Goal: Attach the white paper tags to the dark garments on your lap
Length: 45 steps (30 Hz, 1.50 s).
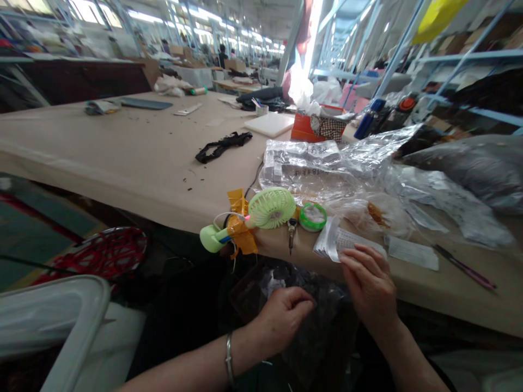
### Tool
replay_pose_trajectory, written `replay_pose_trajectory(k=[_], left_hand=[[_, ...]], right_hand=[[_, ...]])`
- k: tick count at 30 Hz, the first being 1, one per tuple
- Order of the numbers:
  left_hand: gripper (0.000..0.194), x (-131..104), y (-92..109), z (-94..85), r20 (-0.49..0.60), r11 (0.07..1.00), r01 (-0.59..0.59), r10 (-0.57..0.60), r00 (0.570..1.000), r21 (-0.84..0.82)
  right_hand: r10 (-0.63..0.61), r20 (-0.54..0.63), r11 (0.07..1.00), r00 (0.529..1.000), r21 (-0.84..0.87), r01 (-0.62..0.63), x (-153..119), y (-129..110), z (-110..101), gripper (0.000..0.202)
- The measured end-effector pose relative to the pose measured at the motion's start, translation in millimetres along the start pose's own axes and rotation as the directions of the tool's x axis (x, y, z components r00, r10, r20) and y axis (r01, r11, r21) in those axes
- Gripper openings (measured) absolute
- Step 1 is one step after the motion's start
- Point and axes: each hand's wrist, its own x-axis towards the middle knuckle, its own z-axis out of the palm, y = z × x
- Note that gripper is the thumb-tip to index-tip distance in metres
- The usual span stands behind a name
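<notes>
My left hand (286, 316) hovers below the table's front edge, with thumb and fingertips pinched together. Whatever lies between those fingertips, if anything, is too small to make out. At the edge of the table, my right hand (370, 283) has its fingers closed over the near side of a stack of printed paper slips (327, 239); its thumb is hard to see. The left end of the stack curls upward. Close by are a green-rimmed round container (312, 218) with white contents and a small metal-tipped tool (291, 234).
A light green fan (272, 208) is fixed to the table edge with orange tape (244, 234). Clear plastic bags (310, 174) lie behind the slips. To the right are a loose printed slip (412, 253) and tweezers (466, 267). A black strip (224, 146) lies on the table (134, 147).
</notes>
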Motion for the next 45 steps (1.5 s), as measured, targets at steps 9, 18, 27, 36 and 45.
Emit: replay_pose_trajectory(k=[9,18,27,36,45], left_hand=[[0.030,23,28,30.5,0.195,0.599,0.231,-0.125,0.973,-0.767],[0.014,26,31,31.7,0.093,0.731,0.326,-0.341,0.935,-0.599],[0.009,27,25,31.8,0.110,0.748,0.380,-0.385,0.916,-0.544],[0.013,26,29,33.3,0.243,0.678,0.377,-0.289,0.926,-0.631],[0.017,22,21,34.9,0.232,0.578,0.346,-0.264,0.936,-0.739]], right_hand=[[-0.120,0.156,0.987,0.980,0.127,0.100,-26,-48,-29,0.024],[0.087,0.193,0.970,0.977,-0.240,-0.039,-7,-10,-21,0.042],[0.034,0.133,0.948,0.991,-0.319,0.011,-10,7,-21,0.013],[-0.120,0.108,0.976,0.987,0.195,0.097,-31,-30,-23,0.016],[-0.137,0.221,0.969,0.966,0.232,0.084,-43,-46,-23,0.016]])
